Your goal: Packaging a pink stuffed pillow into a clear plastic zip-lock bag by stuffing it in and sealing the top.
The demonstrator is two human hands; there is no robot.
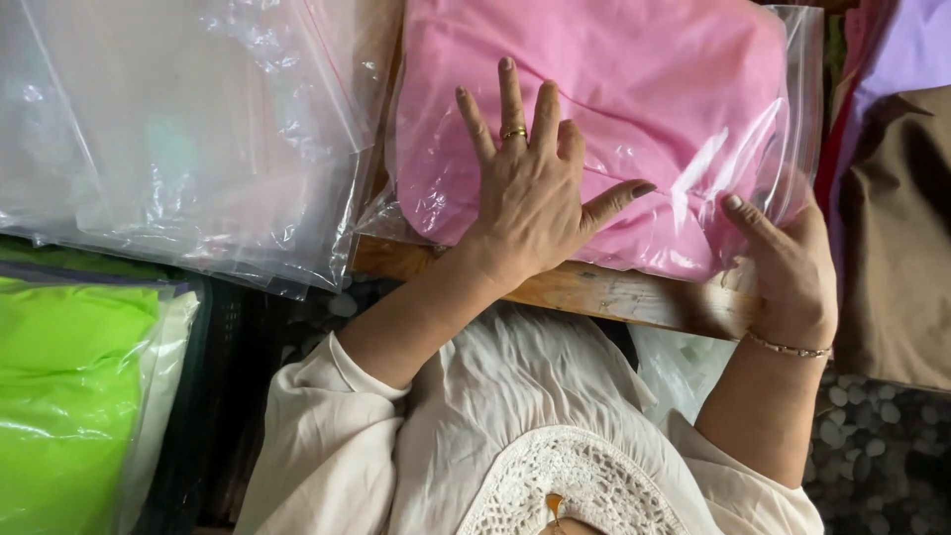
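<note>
A clear plastic bag (783,119) holding folded pink cloth (614,69) lies on a wooden board (594,292) in front of me. My left hand (530,188), wearing a ring, lies flat on the bag with its fingers spread, pressing on the pink cloth. My right hand (788,267), with a bracelet at the wrist, grips the bag's near right corner, thumb on top of the plastic.
A pile of empty clear plastic bags (178,129) lies at the left. A bag with bright green cloth (69,396) sits at the lower left. Brown cloth (897,238) and lilac cloth (906,50) lie at the right. Pebbled floor (882,446) shows below.
</note>
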